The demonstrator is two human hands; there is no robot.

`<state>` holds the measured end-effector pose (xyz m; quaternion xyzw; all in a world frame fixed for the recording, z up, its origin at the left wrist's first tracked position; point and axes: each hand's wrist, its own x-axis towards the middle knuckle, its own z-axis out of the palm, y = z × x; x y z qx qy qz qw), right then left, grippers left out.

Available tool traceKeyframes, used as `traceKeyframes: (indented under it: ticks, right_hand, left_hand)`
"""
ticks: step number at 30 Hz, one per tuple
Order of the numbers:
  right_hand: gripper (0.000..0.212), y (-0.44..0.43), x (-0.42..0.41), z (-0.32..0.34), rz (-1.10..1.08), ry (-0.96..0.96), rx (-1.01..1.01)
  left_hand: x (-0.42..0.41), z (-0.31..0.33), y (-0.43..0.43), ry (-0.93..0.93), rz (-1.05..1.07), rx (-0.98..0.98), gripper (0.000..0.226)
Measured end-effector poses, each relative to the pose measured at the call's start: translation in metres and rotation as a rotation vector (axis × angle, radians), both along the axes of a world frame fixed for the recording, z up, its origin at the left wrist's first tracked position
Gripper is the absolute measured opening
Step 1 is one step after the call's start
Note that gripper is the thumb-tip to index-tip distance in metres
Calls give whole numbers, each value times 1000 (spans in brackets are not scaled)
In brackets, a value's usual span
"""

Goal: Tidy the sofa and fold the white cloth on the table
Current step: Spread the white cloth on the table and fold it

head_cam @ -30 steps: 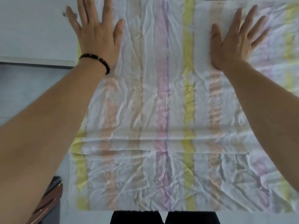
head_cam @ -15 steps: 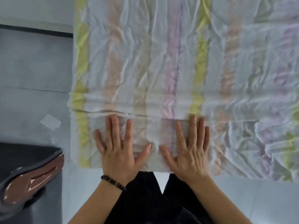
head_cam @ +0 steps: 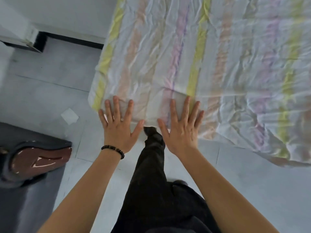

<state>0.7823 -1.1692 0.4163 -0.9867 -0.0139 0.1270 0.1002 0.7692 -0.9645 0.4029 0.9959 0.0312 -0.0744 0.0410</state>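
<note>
A wrinkled white cloth [head_cam: 210,52] with pale yellow, pink, purple and orange stripes lies spread over the table and covers it, its near edge hanging over the side. My left hand [head_cam: 118,126], with a dark bead bracelet at the wrist, has its straight, spread fingers over the cloth's near left corner. My right hand [head_cam: 181,126] is flat beside it, fingers spread over the near edge by a purple stripe. Neither hand grips anything.
A grey sofa arm [head_cam: 25,190] with a glossy brown wooden inlay [head_cam: 40,160] sits at the lower left. A small white scrap [head_cam: 69,116] lies on the grey tiled floor [head_cam: 50,78]. My dark-trousered leg [head_cam: 154,182] stands between my arms.
Both hands slid from the cloth's far part back to its near edge. Since half a second ago the view has pulled back and turned, with the hands at the edge, spread wider.
</note>
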Motion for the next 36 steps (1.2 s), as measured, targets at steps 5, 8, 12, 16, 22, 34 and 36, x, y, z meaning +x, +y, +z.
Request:
traceKeyframes:
  ticks: [5, 8, 12, 16, 22, 34, 36]
  right_hand:
    - [73, -41, -49, 15, 180, 3, 111]
    - [68, -102, -66, 18, 69, -80, 146]
    - [72, -214, -68, 8, -383, -187, 54]
    - [89, -326, -89, -14, -707, -127, -11]
    - [89, -348, -105, -30, -686, -221, 11]
    - [91, -360, -107, -6, -615, -8, 23]
    - [90, -369, -117, 4, -594, 30, 9]
  left_hand:
    - [-39, 18, -19, 109, 121, -86, 71]
    - [-37, 32, -67, 42, 96, -118, 71]
    - [-13, 36, -174, 14, -115, -148, 74]
    - [-1, 16, -279, 68, -253, -106, 80]
    - [-11, -6, -309, -32, -255, -16, 80]
    - [-7, -6, -315, 22, -247, 39, 82]
    - [-4, -1, -315, 63, -246, 39, 82]
